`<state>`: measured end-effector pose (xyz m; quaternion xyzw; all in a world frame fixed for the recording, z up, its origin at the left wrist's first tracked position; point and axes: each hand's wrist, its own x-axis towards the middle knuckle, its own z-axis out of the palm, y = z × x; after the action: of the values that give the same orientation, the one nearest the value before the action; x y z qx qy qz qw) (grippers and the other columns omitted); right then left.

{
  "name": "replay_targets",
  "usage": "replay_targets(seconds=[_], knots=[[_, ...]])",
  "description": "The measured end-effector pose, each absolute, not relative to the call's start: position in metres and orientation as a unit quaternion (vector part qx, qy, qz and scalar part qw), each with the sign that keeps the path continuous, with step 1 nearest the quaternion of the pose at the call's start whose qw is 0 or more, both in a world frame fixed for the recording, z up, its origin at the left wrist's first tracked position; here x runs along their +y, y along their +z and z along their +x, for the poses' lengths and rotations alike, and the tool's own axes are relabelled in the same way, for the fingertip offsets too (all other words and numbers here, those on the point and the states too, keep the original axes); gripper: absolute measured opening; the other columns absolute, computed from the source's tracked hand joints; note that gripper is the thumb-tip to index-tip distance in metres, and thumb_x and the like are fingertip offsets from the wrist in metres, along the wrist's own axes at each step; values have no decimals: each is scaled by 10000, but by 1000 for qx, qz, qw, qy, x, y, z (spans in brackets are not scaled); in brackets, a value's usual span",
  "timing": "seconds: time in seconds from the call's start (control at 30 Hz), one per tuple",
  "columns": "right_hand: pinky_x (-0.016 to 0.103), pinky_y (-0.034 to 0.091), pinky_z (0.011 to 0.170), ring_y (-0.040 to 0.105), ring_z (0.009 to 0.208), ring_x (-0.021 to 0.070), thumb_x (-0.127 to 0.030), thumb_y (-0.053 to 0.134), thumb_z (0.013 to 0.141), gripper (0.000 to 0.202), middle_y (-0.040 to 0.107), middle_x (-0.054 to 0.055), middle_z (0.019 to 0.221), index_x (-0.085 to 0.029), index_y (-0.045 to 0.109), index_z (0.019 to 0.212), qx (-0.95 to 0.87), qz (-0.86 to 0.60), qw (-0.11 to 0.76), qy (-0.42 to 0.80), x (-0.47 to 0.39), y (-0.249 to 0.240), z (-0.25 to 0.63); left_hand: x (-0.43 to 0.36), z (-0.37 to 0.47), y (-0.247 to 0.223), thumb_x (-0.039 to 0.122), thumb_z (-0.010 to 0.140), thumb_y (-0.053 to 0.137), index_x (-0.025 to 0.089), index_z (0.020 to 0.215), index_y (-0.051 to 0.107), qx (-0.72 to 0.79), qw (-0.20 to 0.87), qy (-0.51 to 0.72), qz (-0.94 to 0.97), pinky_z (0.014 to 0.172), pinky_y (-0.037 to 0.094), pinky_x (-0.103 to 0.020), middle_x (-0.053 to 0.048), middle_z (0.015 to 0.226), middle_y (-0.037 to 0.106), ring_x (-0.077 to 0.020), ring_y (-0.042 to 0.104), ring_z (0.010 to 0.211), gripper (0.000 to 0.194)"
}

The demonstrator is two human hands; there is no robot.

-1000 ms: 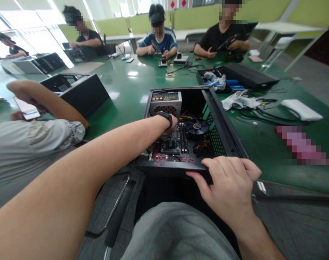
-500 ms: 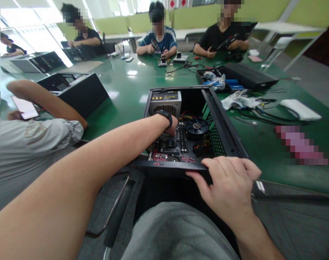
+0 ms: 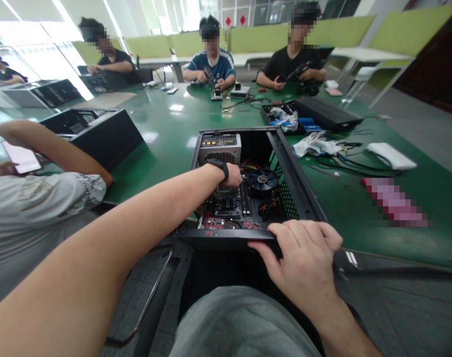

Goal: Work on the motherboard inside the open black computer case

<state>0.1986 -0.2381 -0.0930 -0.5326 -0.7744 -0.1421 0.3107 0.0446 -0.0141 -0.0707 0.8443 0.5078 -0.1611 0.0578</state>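
An open black computer case (image 3: 218, 236) lies on its side at the near edge of the table. Inside it are a motherboard (image 3: 246, 201), a black cooling fan (image 3: 262, 179) and a boxy power supply (image 3: 222, 147). My left hand (image 3: 233, 175), with a dark band at the wrist, is inside the case over the motherboard, between the power supply and the fan. Its fingers are curled closed, and their tips are hidden, so any held thing cannot be made out. My right hand (image 3: 304, 250) grips the case's near rim at the right corner, thumb below and fingers on top.
White gloves (image 3: 317, 145), cables and a white packet (image 3: 391, 155) lie right of the case. Behind them is an open black case (image 3: 326, 113) with tools and gloves. Another case (image 3: 116, 136) stands left, beside a person holding a phone (image 3: 22, 156). Several people sit across the green table (image 3: 162, 111).
The camera view has tilted and shifted a little. My left hand has risen slightly over the motherboard. My right hand keeps its hold on the case rim.
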Motion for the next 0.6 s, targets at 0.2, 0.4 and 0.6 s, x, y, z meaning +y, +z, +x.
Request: replay_targets(seconds=[0.2, 0.4, 0.6], knots=[[426, 306, 863, 516, 832, 214, -467, 660, 888, 254, 620, 17, 802, -223, 597, 915, -770, -535, 324, -130, -231, -93, 202, -13, 43, -45, 373, 964, 302, 67, 1082, 730, 484, 2, -81, 871, 892, 501, -334, -209, 1137, 726, -289, 685, 1055, 540], [413, 285, 915, 516, 911, 221, -536, 623, 895, 320, 631, 30, 872, -219, 606, 928, -778, -534, 304, -135, -172, -95, 216, -6, 33, -9, 306, 979, 310, 102, 1002, 735, 498, -45, -12, 866, 910, 467, -319, -160, 1096, 736, -252, 676, 1031, 472], [401, 262, 952, 500, 972, 232, -589, 593, 891, 393, 646, 60, 942, -204, 610, 965, -775, -544, 284, -153, -78, -97, 218, 2, 8, 10, 292, 991, 278, 141, 924, 713, 548, -36, 117, 827, 855, 458, -327, -149, 1008, 735, -232, 667, 941, 465]])
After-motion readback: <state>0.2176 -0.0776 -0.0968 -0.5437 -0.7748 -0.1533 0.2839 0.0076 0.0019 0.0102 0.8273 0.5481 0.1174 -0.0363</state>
